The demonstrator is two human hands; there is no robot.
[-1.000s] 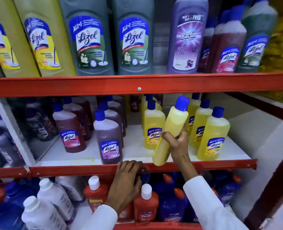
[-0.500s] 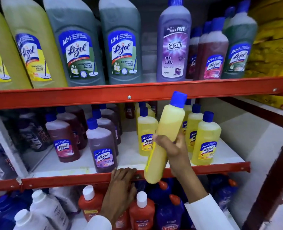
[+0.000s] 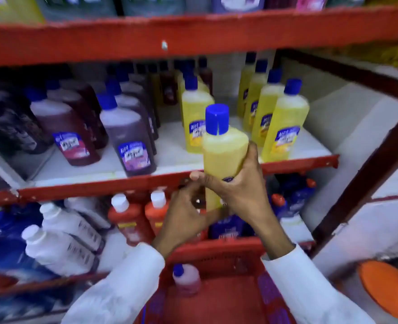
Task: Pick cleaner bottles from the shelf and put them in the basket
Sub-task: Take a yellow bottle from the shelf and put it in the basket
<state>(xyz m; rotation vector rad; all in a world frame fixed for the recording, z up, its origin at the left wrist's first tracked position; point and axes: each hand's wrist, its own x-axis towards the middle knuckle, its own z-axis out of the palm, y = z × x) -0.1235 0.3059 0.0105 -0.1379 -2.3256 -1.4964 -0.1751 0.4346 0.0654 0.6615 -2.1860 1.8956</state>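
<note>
A yellow cleaner bottle [image 3: 223, 150] with a blue cap stands upright in front of the middle shelf, off the shelf board. My right hand [image 3: 237, 188] is wrapped around its middle. My left hand [image 3: 184, 211] touches the bottle's lower part from the left. Below my arms sits the red basket [image 3: 219, 253], with a pink bottle with a blue cap [image 3: 186, 279] lying in it. More yellow bottles [image 3: 284, 122] stand in rows on the middle shelf [image 3: 170, 183].
Purple and maroon bottles [image 3: 128, 136] fill the left of the middle shelf. White bottles [image 3: 60, 239], red bottles [image 3: 128, 218] and blue ones crowd the bottom shelf. A red beam [image 3: 193, 33] runs overhead. A dark red upright [image 3: 366, 164] stands at right, an orange object [image 3: 389, 286] beside it.
The yellow bottle has come off the shelf toward me and turned upright. My left hand left the shelf edge and went to the bottle. The view tilted down, showing the basket.
</note>
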